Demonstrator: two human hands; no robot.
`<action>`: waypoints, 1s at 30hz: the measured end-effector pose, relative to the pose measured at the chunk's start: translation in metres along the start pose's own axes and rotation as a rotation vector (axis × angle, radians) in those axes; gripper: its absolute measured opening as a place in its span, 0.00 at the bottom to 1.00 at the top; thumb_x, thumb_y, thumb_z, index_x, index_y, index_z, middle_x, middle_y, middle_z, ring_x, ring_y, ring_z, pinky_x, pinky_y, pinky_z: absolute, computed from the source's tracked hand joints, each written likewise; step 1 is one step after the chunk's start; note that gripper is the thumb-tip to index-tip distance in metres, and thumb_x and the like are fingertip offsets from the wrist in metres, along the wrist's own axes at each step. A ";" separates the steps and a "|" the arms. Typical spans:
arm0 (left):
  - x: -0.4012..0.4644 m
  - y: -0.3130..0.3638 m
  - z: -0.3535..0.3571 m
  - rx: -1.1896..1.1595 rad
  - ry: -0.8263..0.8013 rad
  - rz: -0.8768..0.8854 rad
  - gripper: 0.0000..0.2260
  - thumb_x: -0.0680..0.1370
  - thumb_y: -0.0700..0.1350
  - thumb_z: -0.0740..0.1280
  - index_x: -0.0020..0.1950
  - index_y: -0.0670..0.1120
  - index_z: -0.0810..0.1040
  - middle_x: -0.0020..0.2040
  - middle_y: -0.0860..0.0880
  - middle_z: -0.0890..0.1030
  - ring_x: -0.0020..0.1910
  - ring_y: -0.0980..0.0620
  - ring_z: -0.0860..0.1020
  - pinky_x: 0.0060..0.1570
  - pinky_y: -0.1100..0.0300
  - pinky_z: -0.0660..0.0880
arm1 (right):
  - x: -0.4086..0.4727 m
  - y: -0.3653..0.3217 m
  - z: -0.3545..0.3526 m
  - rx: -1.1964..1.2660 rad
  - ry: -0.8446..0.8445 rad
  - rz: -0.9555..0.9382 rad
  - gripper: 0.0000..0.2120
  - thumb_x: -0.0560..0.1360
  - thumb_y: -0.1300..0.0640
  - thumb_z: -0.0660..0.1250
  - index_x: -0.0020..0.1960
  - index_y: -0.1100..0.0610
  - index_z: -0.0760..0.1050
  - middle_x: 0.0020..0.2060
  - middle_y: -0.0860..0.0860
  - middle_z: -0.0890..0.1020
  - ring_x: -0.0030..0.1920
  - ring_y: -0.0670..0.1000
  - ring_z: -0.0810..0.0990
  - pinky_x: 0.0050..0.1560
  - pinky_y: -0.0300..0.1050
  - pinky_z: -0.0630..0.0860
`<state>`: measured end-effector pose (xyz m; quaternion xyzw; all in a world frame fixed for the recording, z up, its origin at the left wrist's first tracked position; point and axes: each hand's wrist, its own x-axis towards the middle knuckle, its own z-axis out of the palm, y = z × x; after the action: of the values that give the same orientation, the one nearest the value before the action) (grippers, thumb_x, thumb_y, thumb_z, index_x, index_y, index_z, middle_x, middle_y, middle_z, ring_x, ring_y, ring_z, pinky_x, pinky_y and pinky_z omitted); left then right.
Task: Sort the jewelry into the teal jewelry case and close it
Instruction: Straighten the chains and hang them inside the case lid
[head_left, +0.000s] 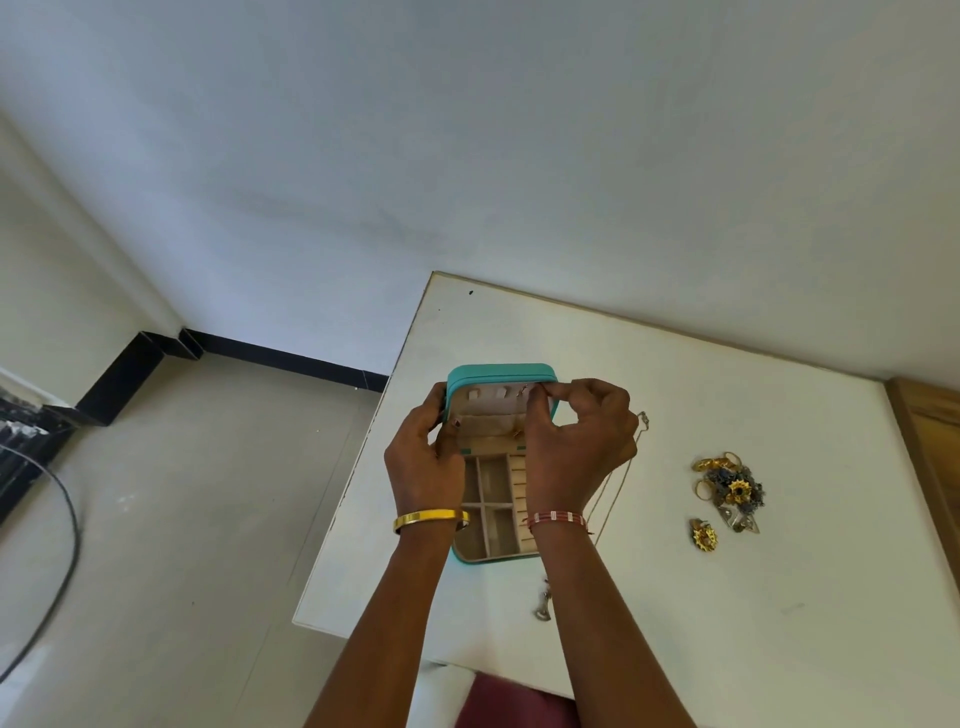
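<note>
Case: the teal jewelry case (498, 372) stood open a little below the middle of the frame, near the left edge of the white table (727, 415); its lid was raised and its tray lay flat toward the bottom of the frame.
Lid lining: beige, with a row of small tabs along the top and a gathered pocket beneath them.
Tray: beige compartments (491, 512) split by dividers, with a strip of ridged slots along the right side.
Left hand: the left hand (423, 462) gripped the left edge of the lid, fingers curled round the rim and the thumb inside against the lining.
Right hand: the right hand (576, 441) was at the upper right corner of the lid, thumb and forefinger pinching something small against the row of tabs; what it was could not be made out.
Chain: a thin silver chain (631, 457) lay on the table just right of the right hand, partly hidden behind the wrist.
Loose jewelry: a heap of gold and dark pieces (730, 483) lay well to the right of the case, apart from both hands, with a gold flower-shaped piece (705, 535) just below it.
Clasp piece: a small silver item (542, 608) lay on the table below the case, between the forearms.
Wrists: a gold bangle (428, 518) on the left, a red and white band (556, 519) on the right.
</note>
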<state>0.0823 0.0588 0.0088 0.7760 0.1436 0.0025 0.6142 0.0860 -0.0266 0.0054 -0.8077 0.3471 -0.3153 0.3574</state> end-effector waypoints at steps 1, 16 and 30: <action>0.000 0.000 0.000 0.000 -0.003 0.003 0.19 0.74 0.38 0.65 0.65 0.43 0.71 0.62 0.44 0.76 0.61 0.46 0.75 0.62 0.52 0.70 | 0.000 0.000 -0.001 -0.007 0.003 0.000 0.06 0.67 0.56 0.73 0.43 0.57 0.81 0.47 0.55 0.79 0.52 0.55 0.72 0.56 0.49 0.66; 0.002 -0.004 0.000 0.005 0.000 0.009 0.20 0.74 0.38 0.65 0.65 0.44 0.71 0.62 0.44 0.77 0.61 0.46 0.75 0.62 0.53 0.69 | 0.009 0.024 -0.009 -0.366 0.034 -0.523 0.05 0.68 0.56 0.72 0.41 0.57 0.81 0.43 0.54 0.82 0.51 0.51 0.67 0.58 0.62 0.69; 0.006 -0.006 0.001 0.004 -0.017 0.035 0.19 0.74 0.40 0.65 0.66 0.44 0.71 0.62 0.45 0.76 0.61 0.47 0.75 0.62 0.54 0.69 | -0.007 0.036 -0.028 -0.086 -0.053 -0.418 0.14 0.72 0.52 0.62 0.51 0.58 0.79 0.46 0.56 0.80 0.52 0.50 0.70 0.62 0.45 0.65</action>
<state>0.0867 0.0605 0.0016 0.7795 0.1247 0.0066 0.6138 0.0489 -0.0493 -0.0094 -0.8846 0.1758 -0.3462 0.2582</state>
